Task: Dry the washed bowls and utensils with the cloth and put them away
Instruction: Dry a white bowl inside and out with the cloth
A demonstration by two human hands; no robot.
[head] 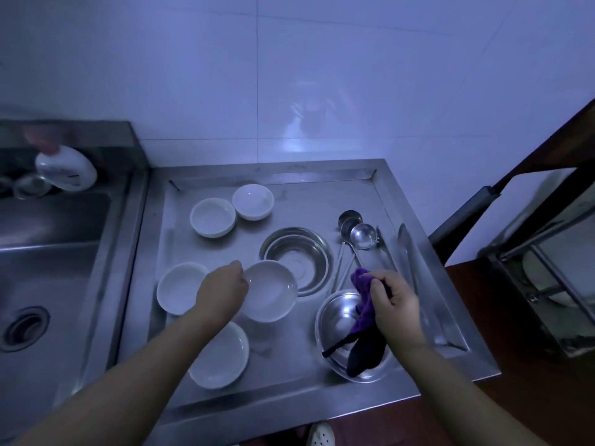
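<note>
Gripping the rim of a round white ceramic bowl [270, 290] at the tray's centre, the left hand [222, 292] tilts it up. At four o'clock the right hand [393, 300] is clenched on a crumpled purple cloth [363, 304] above one of two round steel bowls [341, 329]. Five white bowls and two steel ladles [363, 235] crowd the raised-edged steel drainboard [206, 249], bare toward twelve o'clock.

The bench [380, 391] is brushed steel, dully reflective, like the sink [48, 252] beside it. White bowls [212, 217] look like glazed ceramic, smooth and glossy. The metal bowls [299, 252] and ladles [363, 235] are polished steel with bright highlights. The purple cloth [363, 304] is soft, matt fabric. Wall tiles [322, 91] shine glossy white
</note>
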